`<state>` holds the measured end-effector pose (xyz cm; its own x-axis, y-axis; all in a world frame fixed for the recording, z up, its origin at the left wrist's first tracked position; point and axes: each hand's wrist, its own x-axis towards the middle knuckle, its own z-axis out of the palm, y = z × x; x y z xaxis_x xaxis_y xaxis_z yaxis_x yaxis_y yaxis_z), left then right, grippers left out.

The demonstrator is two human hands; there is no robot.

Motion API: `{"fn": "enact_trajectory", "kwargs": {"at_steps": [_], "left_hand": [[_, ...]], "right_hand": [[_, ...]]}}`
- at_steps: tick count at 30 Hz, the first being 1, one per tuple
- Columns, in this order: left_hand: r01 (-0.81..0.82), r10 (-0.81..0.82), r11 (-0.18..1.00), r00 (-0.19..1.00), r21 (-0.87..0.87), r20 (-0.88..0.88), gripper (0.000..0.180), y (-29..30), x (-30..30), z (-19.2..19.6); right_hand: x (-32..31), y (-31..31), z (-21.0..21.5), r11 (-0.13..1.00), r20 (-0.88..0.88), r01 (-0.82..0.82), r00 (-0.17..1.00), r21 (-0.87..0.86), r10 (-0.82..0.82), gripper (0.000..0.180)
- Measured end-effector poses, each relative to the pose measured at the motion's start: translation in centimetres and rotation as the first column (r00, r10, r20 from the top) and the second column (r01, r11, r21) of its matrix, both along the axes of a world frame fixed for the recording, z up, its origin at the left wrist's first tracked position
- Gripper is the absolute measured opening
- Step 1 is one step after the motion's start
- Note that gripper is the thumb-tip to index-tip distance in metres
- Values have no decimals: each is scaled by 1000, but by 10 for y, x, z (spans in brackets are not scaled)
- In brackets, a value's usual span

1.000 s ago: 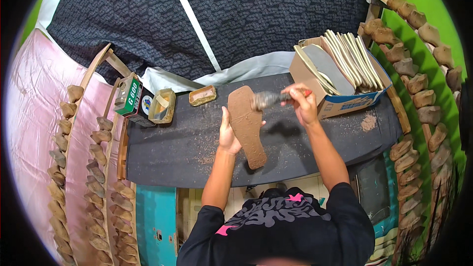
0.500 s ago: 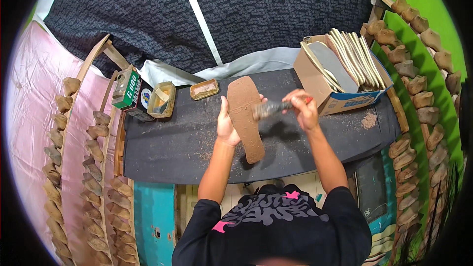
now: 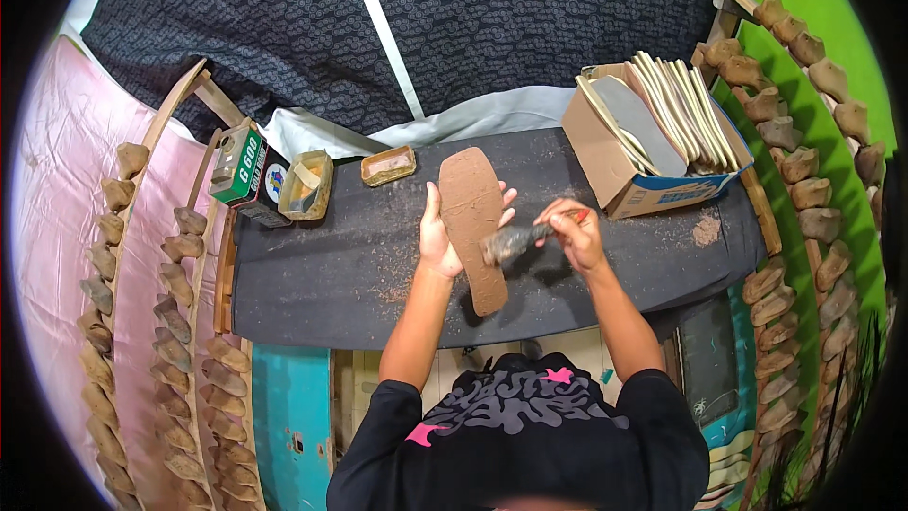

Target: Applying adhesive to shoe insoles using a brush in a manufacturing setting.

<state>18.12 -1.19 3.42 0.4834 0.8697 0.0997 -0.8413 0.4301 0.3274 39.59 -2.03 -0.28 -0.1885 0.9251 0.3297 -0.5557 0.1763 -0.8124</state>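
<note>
Well, the left hand (image 3: 440, 248) is closed on the sole (image 3: 470, 203) at its middle, thumb at one side and fingertips peeking out past the other. The sole lies along that palm, and both its ends stick out with no hand on them. The right hand (image 3: 581, 241) has its fingers shut around the handle of the brush (image 3: 512, 242). The brush tip is at the sole's edge nearest the right hand, but it is blurry, so nobody can tell how hard it presses.

A hard push on one end could tip the sole, because only the middle is held. It could then drop onto the table (image 3: 317, 308) under the hands and pick up the brown crumbs (image 3: 395, 295) beside the left wrist. The brush could also bump the left fingertips, since they poke out just past its tip. A big swing of the right hand could hit the box (image 3: 598, 153) just beyond it and jiggle the pale soles (image 3: 681, 118) inside.
</note>
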Motion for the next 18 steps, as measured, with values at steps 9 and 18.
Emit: {"fn": "enact_trajectory", "kwargs": {"at_steps": [9,18], "left_hand": [[42,-39,998,997,42,-63,77,-3,6,-9],[47,-37,997,990,67,-138,77,-9,4,-10]], "right_hand": [[8,31,26,980,-156,192,971,52,-182,13],[10,21,11,994,-16,-104,994,20,104,11]]}}
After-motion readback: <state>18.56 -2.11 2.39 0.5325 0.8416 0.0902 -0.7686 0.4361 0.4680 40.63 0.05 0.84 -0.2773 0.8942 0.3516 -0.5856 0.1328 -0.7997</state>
